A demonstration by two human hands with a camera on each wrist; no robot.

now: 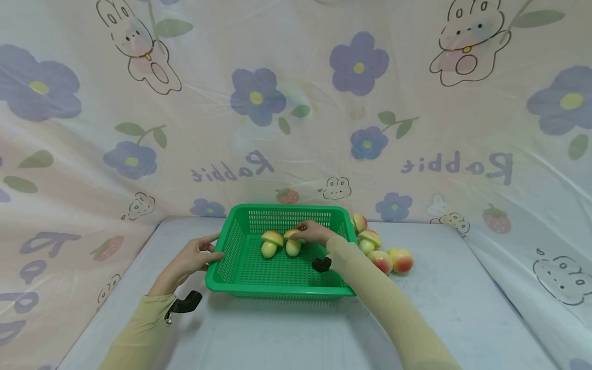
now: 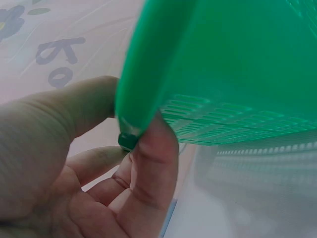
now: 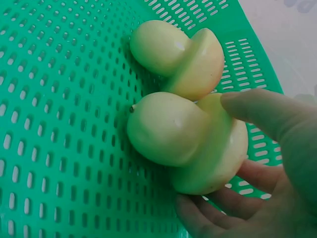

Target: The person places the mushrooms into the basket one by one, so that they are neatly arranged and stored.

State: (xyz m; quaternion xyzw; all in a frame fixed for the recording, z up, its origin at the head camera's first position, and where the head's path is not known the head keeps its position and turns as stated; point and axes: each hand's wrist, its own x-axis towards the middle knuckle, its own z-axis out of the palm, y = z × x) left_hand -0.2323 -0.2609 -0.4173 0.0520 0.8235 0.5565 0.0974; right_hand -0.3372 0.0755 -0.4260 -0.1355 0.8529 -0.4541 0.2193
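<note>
Pale table (image 1: 282, 334), two hands (image 1: 194, 255) (image 1: 319, 234), one basket (image 1: 282, 291), two mushrooms (image 1: 271, 240) inside

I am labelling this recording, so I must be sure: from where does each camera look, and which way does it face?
Head: worn on the head, facing forward and down at the green basket; left hand, right hand and both sleeves show.
Left wrist: worn there, facing the basket's rim close up; the left fingers pinching it show.
Right wrist: worn there, facing into the basket at two mushroom-shaped pieces; the right fingers holding one show.
Shared: head and right wrist views both show these two pieces.
</note>
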